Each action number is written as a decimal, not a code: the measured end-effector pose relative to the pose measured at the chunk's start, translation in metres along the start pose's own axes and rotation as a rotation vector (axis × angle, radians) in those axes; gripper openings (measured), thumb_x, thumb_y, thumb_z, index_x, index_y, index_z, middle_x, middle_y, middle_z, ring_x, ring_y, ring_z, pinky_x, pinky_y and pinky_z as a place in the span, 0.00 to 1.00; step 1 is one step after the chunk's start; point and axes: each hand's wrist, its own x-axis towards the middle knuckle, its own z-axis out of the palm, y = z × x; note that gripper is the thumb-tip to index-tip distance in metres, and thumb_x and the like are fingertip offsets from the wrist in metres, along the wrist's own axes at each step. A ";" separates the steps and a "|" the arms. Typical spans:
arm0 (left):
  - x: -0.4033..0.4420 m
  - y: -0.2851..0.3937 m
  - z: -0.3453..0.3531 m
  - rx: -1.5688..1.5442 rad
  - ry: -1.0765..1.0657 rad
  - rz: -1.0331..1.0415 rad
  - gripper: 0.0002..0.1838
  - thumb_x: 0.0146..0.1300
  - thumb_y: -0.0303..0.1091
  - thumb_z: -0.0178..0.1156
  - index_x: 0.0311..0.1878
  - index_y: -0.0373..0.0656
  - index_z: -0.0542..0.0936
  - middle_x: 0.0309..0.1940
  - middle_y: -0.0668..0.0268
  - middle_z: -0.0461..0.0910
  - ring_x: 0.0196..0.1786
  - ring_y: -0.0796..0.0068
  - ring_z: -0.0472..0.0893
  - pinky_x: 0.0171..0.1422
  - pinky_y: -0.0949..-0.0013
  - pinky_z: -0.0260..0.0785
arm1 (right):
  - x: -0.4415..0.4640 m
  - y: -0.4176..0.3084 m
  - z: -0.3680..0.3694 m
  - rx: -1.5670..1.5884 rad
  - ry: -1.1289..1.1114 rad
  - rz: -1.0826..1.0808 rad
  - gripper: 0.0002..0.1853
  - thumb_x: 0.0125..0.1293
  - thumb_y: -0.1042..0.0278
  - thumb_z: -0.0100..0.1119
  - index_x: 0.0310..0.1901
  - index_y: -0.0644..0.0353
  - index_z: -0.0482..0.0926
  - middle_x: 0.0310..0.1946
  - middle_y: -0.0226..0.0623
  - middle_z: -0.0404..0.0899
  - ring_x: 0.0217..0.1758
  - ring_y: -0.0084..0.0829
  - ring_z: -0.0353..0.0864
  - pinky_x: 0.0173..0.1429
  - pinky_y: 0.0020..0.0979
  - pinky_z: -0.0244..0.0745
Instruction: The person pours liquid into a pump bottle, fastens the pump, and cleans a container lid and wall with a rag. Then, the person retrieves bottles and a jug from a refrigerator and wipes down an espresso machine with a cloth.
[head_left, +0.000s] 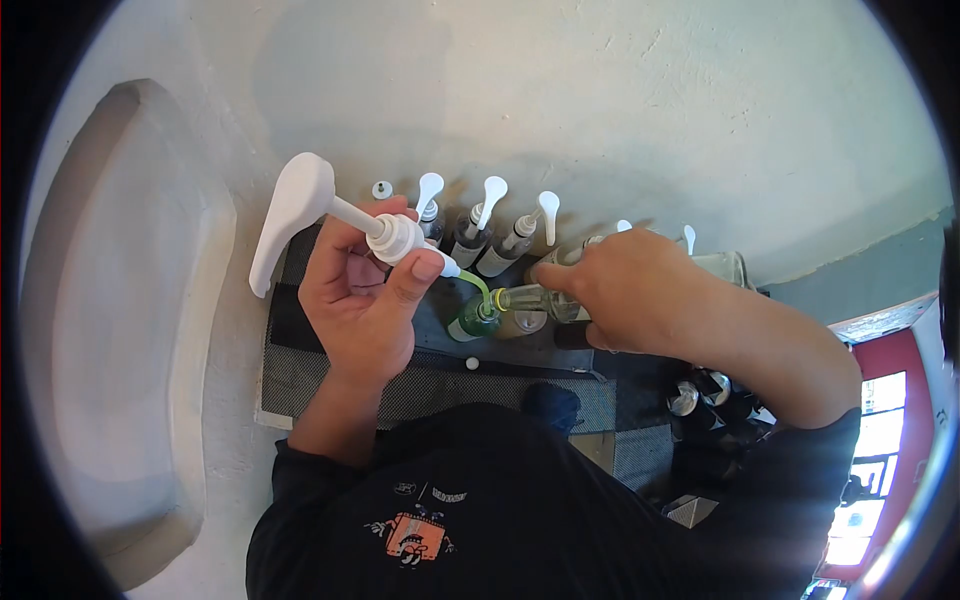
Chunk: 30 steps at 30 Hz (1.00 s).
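Observation:
My left hand [355, 315] is closed around the collar of a white syrup pump [395, 240], its long nozzle head pointing to the upper left. A curved greenish tube runs from the pump down toward the mouth of a green bottle [474, 323] standing on the dark surface. In my right hand [640, 290] is a clear glass bottle [535, 299], tipped nearly flat. Its neck, with a yellow ring, is at the green bottle's mouth. Whether liquid flows between them I cannot make out. My right fingers hide part of the clear bottle.
Several bottles with white pumps [490, 215] stand along the wall behind my hands. A small white cap [473, 363] lies near the front of the dark mat [440, 385]. Shiny round metal items [684, 398] are at the right, and a recessed wall panel [130, 330] is at the left.

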 end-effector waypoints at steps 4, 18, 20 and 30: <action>0.000 -0.004 -0.004 0.000 -0.002 0.008 0.26 0.69 0.22 0.82 0.68 0.33 0.84 0.55 0.63 0.89 0.55 0.79 0.86 0.66 0.71 0.78 | -0.001 0.006 0.021 0.056 0.018 0.015 0.39 0.64 0.61 0.79 0.78 0.45 0.77 0.41 0.46 0.92 0.49 0.53 0.95 0.54 0.52 0.89; -0.003 -0.003 0.017 0.073 -0.016 0.028 0.25 0.72 0.21 0.79 0.69 0.33 0.83 0.56 0.62 0.89 0.56 0.77 0.88 0.66 0.69 0.82 | 0.012 0.001 0.169 0.727 0.399 -0.025 0.42 0.59 0.57 0.72 0.78 0.48 0.75 0.40 0.54 0.91 0.48 0.63 0.91 0.54 0.59 0.85; -0.006 -0.005 0.023 0.084 -0.047 0.032 0.25 0.72 0.21 0.79 0.69 0.33 0.83 0.57 0.62 0.89 0.56 0.77 0.88 0.67 0.69 0.82 | 0.010 -0.007 0.188 0.822 0.466 -0.005 0.42 0.60 0.58 0.73 0.79 0.48 0.75 0.38 0.53 0.91 0.45 0.59 0.92 0.52 0.55 0.86; -0.043 -0.031 0.045 0.281 -0.171 -0.126 0.24 0.74 0.23 0.78 0.69 0.29 0.81 0.56 0.60 0.87 0.57 0.74 0.88 0.64 0.67 0.87 | -0.011 -0.057 0.317 1.575 0.767 -0.026 0.45 0.63 0.70 0.81 0.82 0.53 0.72 0.49 0.36 0.90 0.49 0.27 0.89 0.57 0.33 0.83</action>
